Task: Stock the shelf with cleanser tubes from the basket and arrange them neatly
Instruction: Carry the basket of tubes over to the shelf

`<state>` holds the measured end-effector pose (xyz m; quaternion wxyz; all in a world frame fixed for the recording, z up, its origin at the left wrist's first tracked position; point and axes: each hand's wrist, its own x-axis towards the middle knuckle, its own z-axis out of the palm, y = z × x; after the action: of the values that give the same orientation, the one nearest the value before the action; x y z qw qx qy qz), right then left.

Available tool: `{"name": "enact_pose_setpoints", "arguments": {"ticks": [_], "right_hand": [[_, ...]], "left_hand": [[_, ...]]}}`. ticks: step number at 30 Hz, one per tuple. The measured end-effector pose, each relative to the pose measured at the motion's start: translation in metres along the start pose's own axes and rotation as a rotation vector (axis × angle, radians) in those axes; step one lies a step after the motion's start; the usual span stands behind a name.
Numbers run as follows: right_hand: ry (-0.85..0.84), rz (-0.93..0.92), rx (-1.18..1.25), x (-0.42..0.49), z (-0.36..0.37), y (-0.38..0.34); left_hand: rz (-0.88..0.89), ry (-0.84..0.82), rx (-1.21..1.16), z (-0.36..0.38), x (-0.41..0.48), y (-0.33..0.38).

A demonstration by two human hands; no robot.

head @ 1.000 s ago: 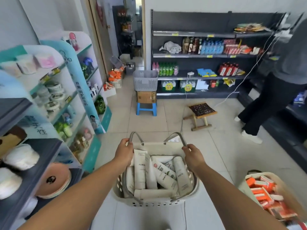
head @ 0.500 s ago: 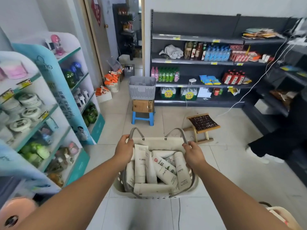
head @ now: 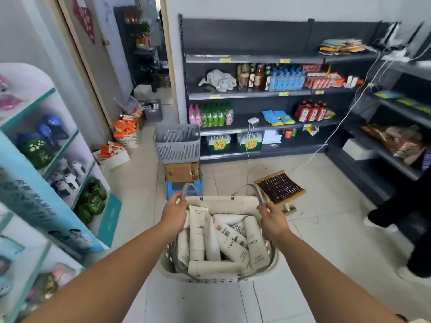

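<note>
The cream plastic basket (head: 219, 275) has come nearer the dark grey metal shelves (head: 256, 95), the left hand (head: 173, 214) and right hand (head: 274, 223) each gripping a grey handle (head: 185, 190), and the white cleanser tubes (head: 197, 238) lie inside between them, mostly pointing away.

Basket (head: 219, 275) sits near centre. Tubes (head: 197, 236) lie in it, most lengthwise, one crosswise along the near wall. Left hand (head: 173, 213) grips its left side, right hand (head: 272, 223) its right side.

Beyond the basket: slatted bin (head: 177, 145) on a carton (head: 182, 171), carton on a step stool (head: 171, 186). Folding stool (head: 279, 188) on the floor, right of that stack.

Wall shelving (head: 256, 95) runs along the far wall, with bottles and packets on its tiers. Side shelving (head: 396, 108) continues down the right. Display stand (head: 46, 159) fills the left.

Doorway (head: 151, 66) lies left of the wall shelving, with a tub of boxes (head: 127, 136) on the floor near it. Another person's legs (head: 394, 206) are at right, before the side shelving.
</note>
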<state>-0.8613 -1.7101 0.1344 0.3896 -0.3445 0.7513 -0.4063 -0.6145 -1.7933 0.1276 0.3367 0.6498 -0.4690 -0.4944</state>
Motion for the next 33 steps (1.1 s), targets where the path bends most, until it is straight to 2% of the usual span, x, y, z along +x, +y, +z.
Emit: {"name": "enact_pose_setpoints", "arguments": {"ticks": [9,15,21,33], "right_hand": [[0.029,0.009,0.038,0.124,0.029,-0.066],[-0.015,0.056,0.099,0.210,0.043,-0.094],[-0.109,0.071,0.059,0.302,0.055,-0.125],[-0.230,-0.057,0.019,0.475,0.080,-0.254]], "left_hand": [[0.101,-0.025,0.096,0.000,0.125,0.080],[0.055,-0.041,0.081,0.018,0.203,0.101],[-0.031,-0.022,0.025,0.042,0.281,0.126],[0.049,0.189,0.055,0.055,0.428,0.221]]}}
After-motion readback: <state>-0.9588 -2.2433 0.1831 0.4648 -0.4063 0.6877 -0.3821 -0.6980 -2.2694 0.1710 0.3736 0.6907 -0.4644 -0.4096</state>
